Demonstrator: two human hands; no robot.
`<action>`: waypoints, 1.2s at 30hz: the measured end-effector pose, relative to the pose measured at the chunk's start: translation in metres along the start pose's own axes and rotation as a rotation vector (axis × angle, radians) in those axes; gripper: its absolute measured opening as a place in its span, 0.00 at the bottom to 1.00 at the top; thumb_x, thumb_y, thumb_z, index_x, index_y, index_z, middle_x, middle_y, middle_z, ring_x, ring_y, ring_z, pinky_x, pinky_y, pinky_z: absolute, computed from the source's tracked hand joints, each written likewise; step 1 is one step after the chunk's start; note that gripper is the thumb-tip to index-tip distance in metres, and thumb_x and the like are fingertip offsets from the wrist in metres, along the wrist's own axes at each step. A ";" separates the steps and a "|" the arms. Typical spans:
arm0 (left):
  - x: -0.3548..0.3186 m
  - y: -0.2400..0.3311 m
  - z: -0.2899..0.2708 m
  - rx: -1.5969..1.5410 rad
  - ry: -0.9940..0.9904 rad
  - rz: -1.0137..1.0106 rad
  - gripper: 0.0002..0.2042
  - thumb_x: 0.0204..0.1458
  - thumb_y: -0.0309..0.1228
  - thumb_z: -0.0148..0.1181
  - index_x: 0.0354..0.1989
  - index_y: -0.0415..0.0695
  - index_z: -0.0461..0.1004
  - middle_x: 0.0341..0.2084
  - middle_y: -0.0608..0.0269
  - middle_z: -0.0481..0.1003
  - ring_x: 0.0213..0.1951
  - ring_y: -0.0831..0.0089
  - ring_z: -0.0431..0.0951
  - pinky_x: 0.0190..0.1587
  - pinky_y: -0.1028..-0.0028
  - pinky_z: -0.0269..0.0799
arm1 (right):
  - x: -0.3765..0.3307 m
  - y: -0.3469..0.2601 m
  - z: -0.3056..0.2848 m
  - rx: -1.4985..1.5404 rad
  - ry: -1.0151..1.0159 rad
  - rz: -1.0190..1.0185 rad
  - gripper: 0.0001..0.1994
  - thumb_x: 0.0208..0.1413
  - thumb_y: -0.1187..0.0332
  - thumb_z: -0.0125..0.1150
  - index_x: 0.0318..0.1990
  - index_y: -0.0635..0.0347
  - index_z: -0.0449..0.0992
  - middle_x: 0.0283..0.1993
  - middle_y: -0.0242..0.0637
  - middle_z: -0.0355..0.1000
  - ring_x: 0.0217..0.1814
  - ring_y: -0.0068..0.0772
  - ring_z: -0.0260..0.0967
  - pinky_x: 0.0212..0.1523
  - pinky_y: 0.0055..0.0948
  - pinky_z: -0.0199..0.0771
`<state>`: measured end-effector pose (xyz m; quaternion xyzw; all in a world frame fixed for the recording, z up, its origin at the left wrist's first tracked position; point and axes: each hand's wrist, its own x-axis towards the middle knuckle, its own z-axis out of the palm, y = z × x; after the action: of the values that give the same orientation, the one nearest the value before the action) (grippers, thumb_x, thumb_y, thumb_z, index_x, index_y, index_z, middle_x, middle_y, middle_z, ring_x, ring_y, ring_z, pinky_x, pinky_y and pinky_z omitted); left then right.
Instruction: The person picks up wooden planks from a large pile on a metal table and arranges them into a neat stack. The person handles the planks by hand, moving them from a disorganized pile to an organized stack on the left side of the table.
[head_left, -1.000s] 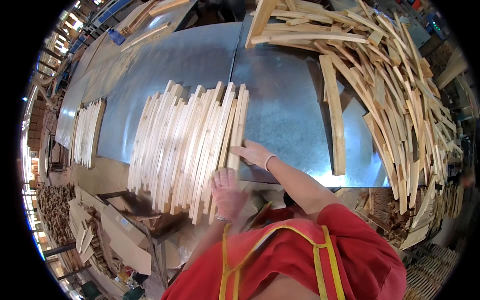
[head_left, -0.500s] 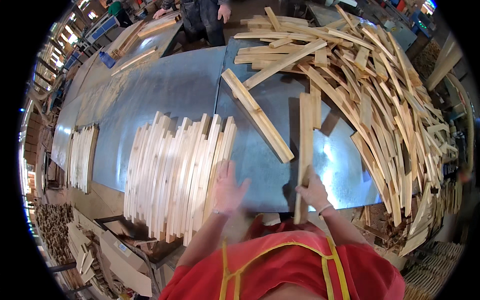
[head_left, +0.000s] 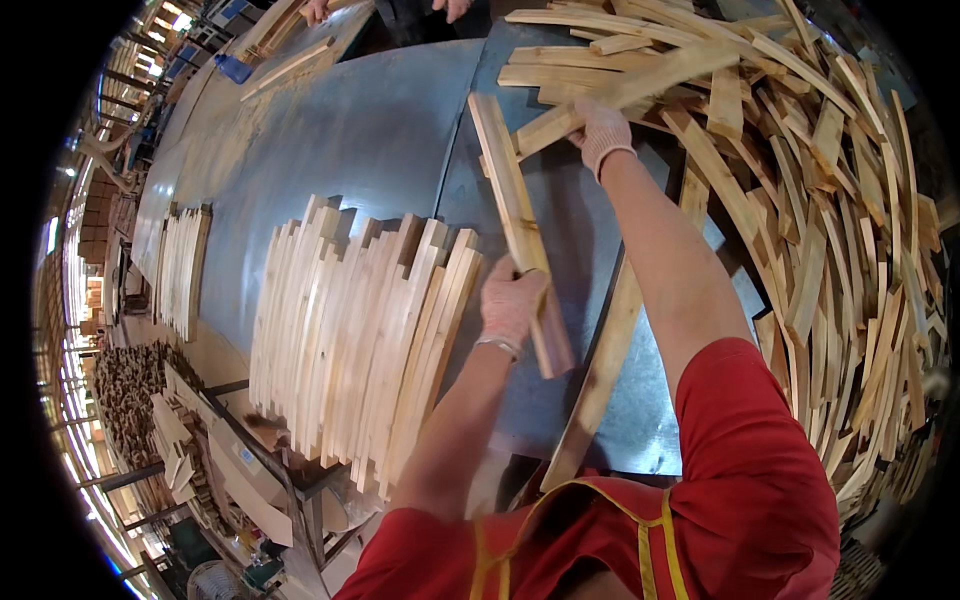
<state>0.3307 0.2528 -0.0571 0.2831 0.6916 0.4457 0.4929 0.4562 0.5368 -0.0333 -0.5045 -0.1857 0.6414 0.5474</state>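
Observation:
My left hand [head_left: 513,302], in a pale glove, is wrapped round a wooden strip [head_left: 513,205] that slants across the metal tabletop. Farther forward, my right hand [head_left: 604,132], in a pale knit glove, grips a longer wooden board [head_left: 668,78] near its left end. That board's left end lies close to the strip; its far part, slightly blurred, reaches over the heap. Under my right forearm another wooden slat [head_left: 597,390] runs toward my body. Left of my left hand, pale slats [head_left: 350,330] lie side by side in a row with uneven ends.
A large jumbled heap of wooden slats [head_left: 800,220] covers the right side. A smaller row of slats [head_left: 182,270] is at the left of the metal table [head_left: 350,130]. Across it stand another person's hands [head_left: 452,8] near a blue bottle [head_left: 233,68]. Cardboard [head_left: 245,460] leans below left.
My right hand has let go of the near slat, reached forward and taken the longer board, which has shifted right. My left hand has moved from beside the row onto the strip.

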 end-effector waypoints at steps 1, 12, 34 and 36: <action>-0.009 0.006 -0.010 -0.007 0.022 0.068 0.19 0.55 0.33 0.66 0.54 0.41 0.81 0.35 0.60 0.81 0.38 0.72 0.80 0.44 0.67 0.77 | -0.001 0.003 -0.005 -0.036 -0.057 -0.059 0.18 0.59 0.61 0.70 0.50 0.63 0.75 0.44 0.41 0.77 0.46 0.38 0.80 0.46 0.39 0.86; -0.153 -0.099 -0.186 1.118 0.381 0.610 0.29 0.46 0.27 0.66 0.62 0.41 0.73 0.61 0.45 0.72 0.66 0.42 0.69 0.67 0.48 0.64 | -0.288 0.111 -0.112 -1.091 -0.444 0.074 0.28 0.54 0.52 0.65 0.49 0.73 0.79 0.46 0.64 0.80 0.51 0.60 0.80 0.53 0.45 0.78; -0.206 -0.065 -0.163 1.222 -0.020 0.579 0.38 0.50 0.43 0.66 0.70 0.39 0.65 0.65 0.48 0.69 0.70 0.42 0.63 0.72 0.45 0.57 | -0.409 0.132 -0.113 -1.012 -0.590 -0.092 0.34 0.49 0.57 0.69 0.63 0.64 0.70 0.50 0.61 0.77 0.56 0.63 0.76 0.58 0.50 0.75; -0.191 -0.102 -0.184 1.392 0.122 0.609 0.38 0.51 0.44 0.67 0.70 0.40 0.65 0.66 0.48 0.68 0.70 0.43 0.64 0.71 0.46 0.58 | -0.360 0.059 -0.092 -1.229 -0.710 -0.214 0.29 0.49 0.56 0.67 0.57 0.65 0.74 0.51 0.60 0.77 0.56 0.63 0.75 0.58 0.50 0.74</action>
<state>0.2311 -0.0137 -0.0450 0.6818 0.7304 0.0380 0.0166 0.4651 0.1682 0.0412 -0.4613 -0.7285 0.4892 0.1307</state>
